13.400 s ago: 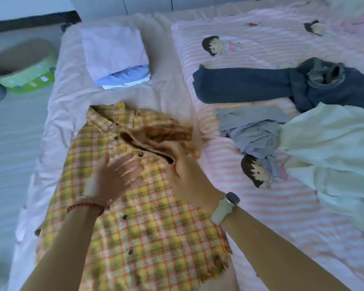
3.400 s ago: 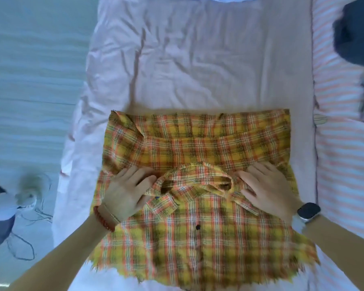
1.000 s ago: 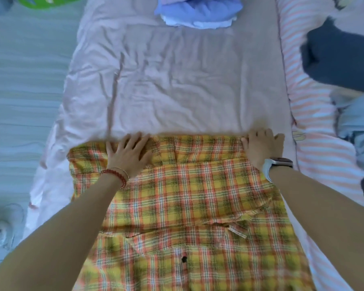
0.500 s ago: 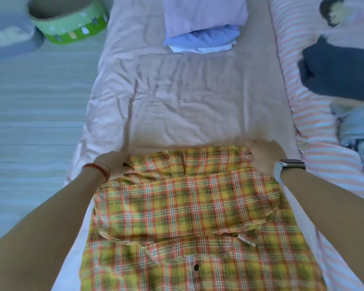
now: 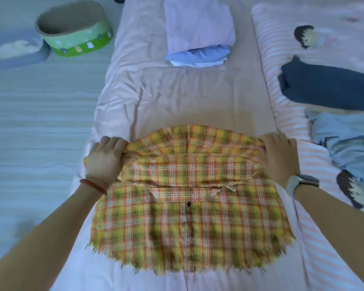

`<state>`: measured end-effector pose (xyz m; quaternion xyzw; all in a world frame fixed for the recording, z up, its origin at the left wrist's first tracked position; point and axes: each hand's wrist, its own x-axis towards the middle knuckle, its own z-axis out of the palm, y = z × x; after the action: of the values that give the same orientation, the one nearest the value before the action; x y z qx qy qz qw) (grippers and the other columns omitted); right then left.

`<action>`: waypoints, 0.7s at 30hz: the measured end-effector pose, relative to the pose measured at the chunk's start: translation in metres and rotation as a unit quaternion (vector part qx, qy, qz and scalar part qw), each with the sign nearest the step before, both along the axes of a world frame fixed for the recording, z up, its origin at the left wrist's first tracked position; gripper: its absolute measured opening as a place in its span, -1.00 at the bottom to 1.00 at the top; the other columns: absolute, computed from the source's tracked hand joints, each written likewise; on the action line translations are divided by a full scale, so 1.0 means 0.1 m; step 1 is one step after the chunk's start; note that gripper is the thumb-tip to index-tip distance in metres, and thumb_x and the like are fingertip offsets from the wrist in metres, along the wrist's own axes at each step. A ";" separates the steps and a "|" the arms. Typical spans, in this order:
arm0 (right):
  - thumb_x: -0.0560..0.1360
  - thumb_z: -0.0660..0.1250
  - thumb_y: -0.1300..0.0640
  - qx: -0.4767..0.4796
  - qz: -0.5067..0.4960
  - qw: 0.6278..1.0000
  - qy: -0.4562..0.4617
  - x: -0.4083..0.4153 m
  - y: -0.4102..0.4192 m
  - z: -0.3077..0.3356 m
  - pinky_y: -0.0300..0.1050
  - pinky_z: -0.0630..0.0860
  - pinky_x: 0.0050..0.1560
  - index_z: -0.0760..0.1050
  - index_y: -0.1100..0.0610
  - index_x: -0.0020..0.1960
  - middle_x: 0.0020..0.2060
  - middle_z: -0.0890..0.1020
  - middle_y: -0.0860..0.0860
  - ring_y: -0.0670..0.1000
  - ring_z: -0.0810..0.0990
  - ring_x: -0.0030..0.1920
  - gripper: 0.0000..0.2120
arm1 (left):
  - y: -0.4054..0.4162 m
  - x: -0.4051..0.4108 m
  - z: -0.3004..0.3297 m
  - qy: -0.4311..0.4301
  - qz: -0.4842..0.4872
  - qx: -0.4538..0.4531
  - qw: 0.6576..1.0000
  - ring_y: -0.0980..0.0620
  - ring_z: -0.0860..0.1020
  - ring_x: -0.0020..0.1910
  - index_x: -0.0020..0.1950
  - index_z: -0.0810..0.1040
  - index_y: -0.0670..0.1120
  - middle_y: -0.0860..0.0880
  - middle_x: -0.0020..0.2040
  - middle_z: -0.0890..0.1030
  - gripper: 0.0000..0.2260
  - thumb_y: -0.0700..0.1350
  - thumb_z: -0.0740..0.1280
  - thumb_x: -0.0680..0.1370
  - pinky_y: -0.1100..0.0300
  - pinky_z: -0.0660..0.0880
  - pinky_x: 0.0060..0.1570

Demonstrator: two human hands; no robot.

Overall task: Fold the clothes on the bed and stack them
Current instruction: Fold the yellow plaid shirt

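Head view is showing the left hand [image 5: 104, 157] and right hand [image 5: 278, 156] gripping, fingers curled, the far corners of the yellow-and-orange plaid shirt [image 5: 189, 206] lying on the pale pink bedsheet [image 5: 187, 97].

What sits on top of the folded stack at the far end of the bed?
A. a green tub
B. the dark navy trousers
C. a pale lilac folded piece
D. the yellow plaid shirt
C: the folded stack is topped by a pale lilac piece, with blue and white layers beneath it; the plaid shirt lies nearer, gripped at its far corners by the left hand and right hand.
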<state>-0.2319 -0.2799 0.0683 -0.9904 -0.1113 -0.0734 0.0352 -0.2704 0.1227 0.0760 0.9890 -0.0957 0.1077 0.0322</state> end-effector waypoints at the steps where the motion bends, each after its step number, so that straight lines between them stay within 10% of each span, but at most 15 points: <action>1: 0.47 0.26 0.28 0.005 0.011 1.000 -0.014 -0.22 -0.03 -0.01 0.04 0.32 -0.13 0.49 0.29 -0.04 -0.15 0.57 0.20 0.23 0.54 -0.16 -0.89 | 0.00 -0.21 -0.03 -0.002 -0.009 0.003 1.000 -0.20 0.58 -0.19 -0.14 0.59 -0.22 -0.16 -0.16 0.64 -0.68 -0.01 0.18 0.47 0.00 0.45 -0.26; 8: 0.02 0.52 0.51 -0.016 0.062 0.995 0.076 -1.62 -0.26 -0.22 0.05 0.23 0.01 0.56 0.32 -0.18 -0.18 0.62 0.21 0.25 0.63 -0.11 -0.60 | -0.14 -1.57 -0.42 0.090 -0.087 0.018 0.992 -0.23 0.52 0.20 -0.27 0.57 -0.19 -0.18 0.18 0.58 -0.78 -0.23 0.13 0.39 -0.04 0.29 0.17; 14: 0.05 0.52 0.45 -0.056 0.088 0.986 0.132 -2.27 -0.43 -0.49 0.13 0.32 0.07 0.59 0.26 -0.19 -0.20 0.62 0.16 0.23 0.63 -0.15 -0.65 | -0.23 -2.23 -0.60 0.228 -0.063 0.035 0.971 -0.32 0.52 0.16 -0.24 0.60 -0.21 -0.26 0.18 0.56 -0.74 -0.19 0.11 0.40 -0.26 0.44 0.10; 19: 0.01 0.55 0.35 -0.083 0.025 0.964 0.251 -2.48 -0.24 -0.59 0.20 0.51 -0.17 0.57 0.22 -0.23 -0.23 0.58 0.15 0.24 0.60 -0.18 -0.65 | -0.31 -2.40 -0.75 0.442 0.033 0.066 0.894 -0.08 -0.03 0.52 0.25 0.44 -0.02 -0.04 0.54 0.01 -0.68 -0.08 0.27 0.49 -0.13 -0.09 0.46; 21: 0.19 0.39 0.25 -0.058 0.009 0.974 0.218 -2.46 -0.12 -0.55 0.13 0.48 -0.21 0.55 0.21 -0.26 -0.25 0.55 0.14 0.22 0.57 -0.20 -0.87 | -0.39 -2.39 -0.74 0.408 0.087 0.007 0.909 -0.08 0.04 0.50 0.16 0.52 -0.02 -0.05 0.51 0.15 -0.73 -0.06 0.26 0.46 -0.14 -0.08 0.44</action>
<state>-0.4784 -0.2922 0.0137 -0.9819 -0.1136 0.1517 0.0014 -0.5098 0.0839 0.0023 0.9515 0.0113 -0.3032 0.0516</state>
